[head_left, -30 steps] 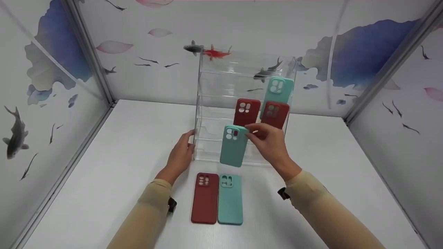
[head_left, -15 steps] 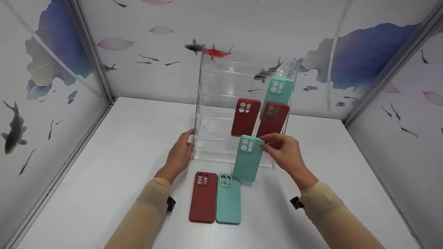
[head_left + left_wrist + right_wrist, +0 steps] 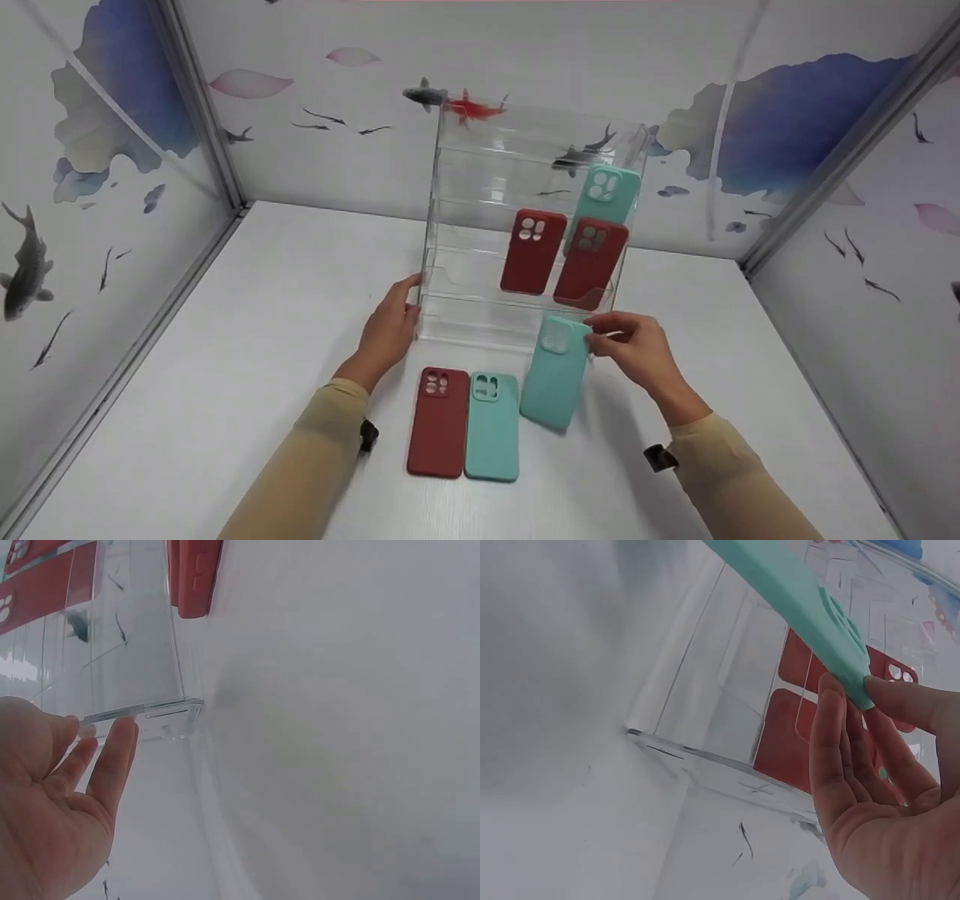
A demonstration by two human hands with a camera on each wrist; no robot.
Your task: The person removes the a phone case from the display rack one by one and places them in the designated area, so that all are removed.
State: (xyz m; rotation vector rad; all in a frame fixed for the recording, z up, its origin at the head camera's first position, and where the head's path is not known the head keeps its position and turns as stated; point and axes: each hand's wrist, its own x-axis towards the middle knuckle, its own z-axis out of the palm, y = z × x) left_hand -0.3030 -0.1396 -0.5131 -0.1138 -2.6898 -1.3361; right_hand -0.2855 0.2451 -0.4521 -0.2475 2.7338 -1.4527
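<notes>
Since one second ago, the held turquoise case [image 3: 556,375] has moved down and to the right, from before the lower tiers of the clear stand [image 3: 469,289] to a place nearer to the person. With it travels the right-hand grip [image 3: 636,351], while the left-hand grip [image 3: 386,322] stays at the left side of the stand. Thumb and fingers of the right hand pinch the case at its upper right corner, and it hangs tilted, its lower end toward the person (whether this end touches the worktop [image 3: 300,300], I cannot tell). Fingers of the left hand are fairly straight and touch the edge of the stand, as the left wrist view shows.

On the worktop, in front of the stand, a flat red case [image 3: 437,431] and a flat turquoise case [image 3: 491,435] lie side by side, the red one on the left. Just to the right of this pair is the held case. Inside the stand, a left red case [image 3: 534,255] and a right red case [image 3: 592,266] lean next to each other; behind the right one, a higher turquoise case [image 3: 609,196] stands, its lower part covered.
</notes>
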